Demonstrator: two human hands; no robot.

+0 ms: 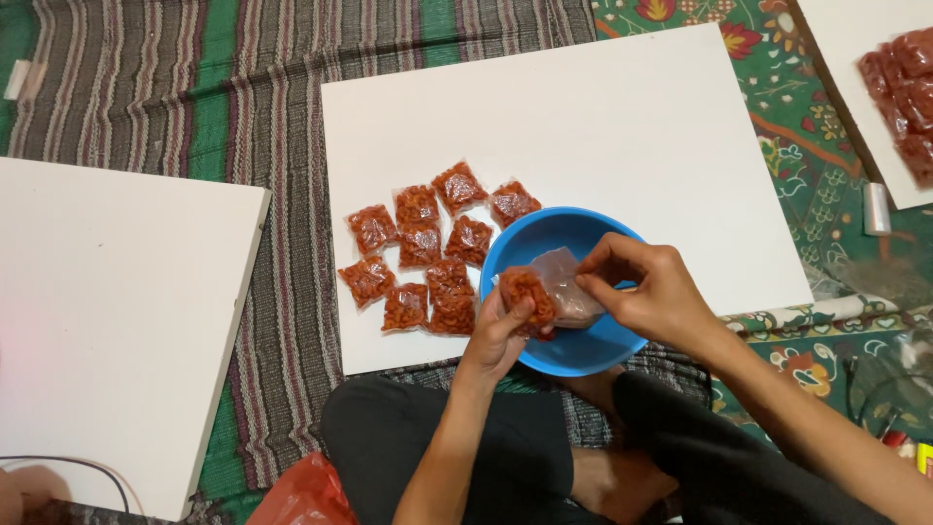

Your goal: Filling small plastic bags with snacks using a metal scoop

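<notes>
My left hand [501,326] grips a small clear plastic bag [530,297] packed with reddish-orange snack pieces, held over a blue bowl [554,238]. My right hand [641,287] pinches the empty upper part of the same bag [569,282] between thumb and fingers. The bowl stands on the front edge of a white board [603,126]. Left of the bowl, several filled and sealed snack bags [420,248] lie in a loose cluster on the board.
A second white board [107,311] lies at the left on a striped cloth. A third board at the top right carries more red snack bags [904,97]. A red plastic bag [301,491] sits by my crossed legs.
</notes>
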